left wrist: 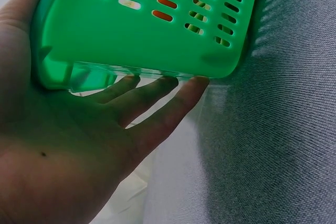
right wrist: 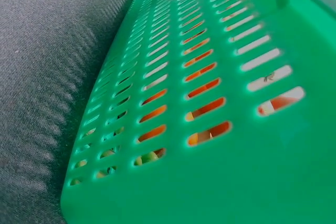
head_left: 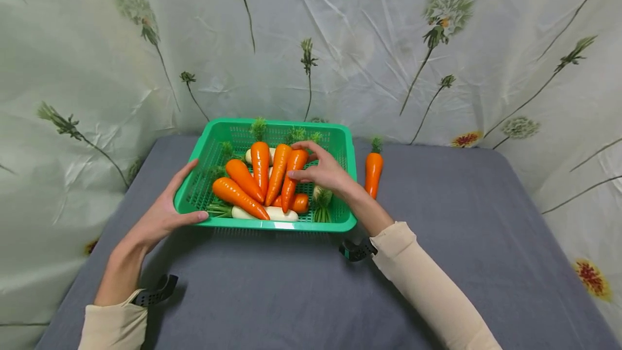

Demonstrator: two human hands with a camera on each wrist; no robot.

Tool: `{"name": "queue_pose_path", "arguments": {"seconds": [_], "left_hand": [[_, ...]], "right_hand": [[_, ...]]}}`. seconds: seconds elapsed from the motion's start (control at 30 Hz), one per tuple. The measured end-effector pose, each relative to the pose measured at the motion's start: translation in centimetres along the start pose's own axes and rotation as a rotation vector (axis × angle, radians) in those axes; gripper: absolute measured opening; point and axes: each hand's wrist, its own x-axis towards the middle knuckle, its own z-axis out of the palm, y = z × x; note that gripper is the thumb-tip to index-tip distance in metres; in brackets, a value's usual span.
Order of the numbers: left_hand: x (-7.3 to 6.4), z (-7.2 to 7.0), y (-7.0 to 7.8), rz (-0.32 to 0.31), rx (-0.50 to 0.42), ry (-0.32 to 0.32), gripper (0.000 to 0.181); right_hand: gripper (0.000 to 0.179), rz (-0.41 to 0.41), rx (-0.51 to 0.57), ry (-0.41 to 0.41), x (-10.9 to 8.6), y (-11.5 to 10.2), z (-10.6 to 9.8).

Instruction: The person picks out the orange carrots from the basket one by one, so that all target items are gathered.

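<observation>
A green plastic basket (head_left: 264,224) holds several orange carrots (head_left: 239,197) and white radishes (head_left: 289,215), all with green tops. My left hand (head_left: 160,212) grips its front left corner, thumb at the front rim and fingers along the left side. In the left wrist view those fingers (left wrist: 157,114) reach along the outside of the perforated wall. Inside the basket, my right hand (head_left: 324,169) pinches the rightmost upper carrot (head_left: 289,190) between thumb and fingers; its narrow end points toward me. The right wrist view shows only the basket's outer wall (right wrist: 262,166), with the right hand hidden.
A single carrot (head_left: 373,169) lies on the grey cloth (head_left: 461,220) just right of the basket, its leafy end pointing away. Behind the table hangs a pale curtain (head_left: 359,69) printed with dandelions. Dark straps (head_left: 357,250) circle both wrists.
</observation>
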Motion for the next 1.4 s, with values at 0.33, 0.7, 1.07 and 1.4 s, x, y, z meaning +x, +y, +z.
{"name": "queue_pose_path", "arguments": {"seconds": [0.33,0.7,1.07,1.4], "left_hand": [[-0.1,0.0,-0.1,-0.002,-0.021,-0.006,0.112],[0.2,0.0,-0.2,-0.007,-0.008,-0.005,0.113],[0.2,-0.1,-0.1,-0.017,-0.004,-0.005,0.112],[0.1,-0.1,0.0,-0.017,0.009,-0.009,0.113]], "right_hand": [[0.069,-0.101,-0.015,0.074,-0.4,-0.3,-0.4],[0.071,-0.126,0.059,0.091,-1.6,-0.8,-2.4],[0.071,-0.150,0.026,0.074,-3.1,-1.5,-3.5],[0.069,-0.221,0.033,0.096,-4.1,-2.5,-4.9]]}}
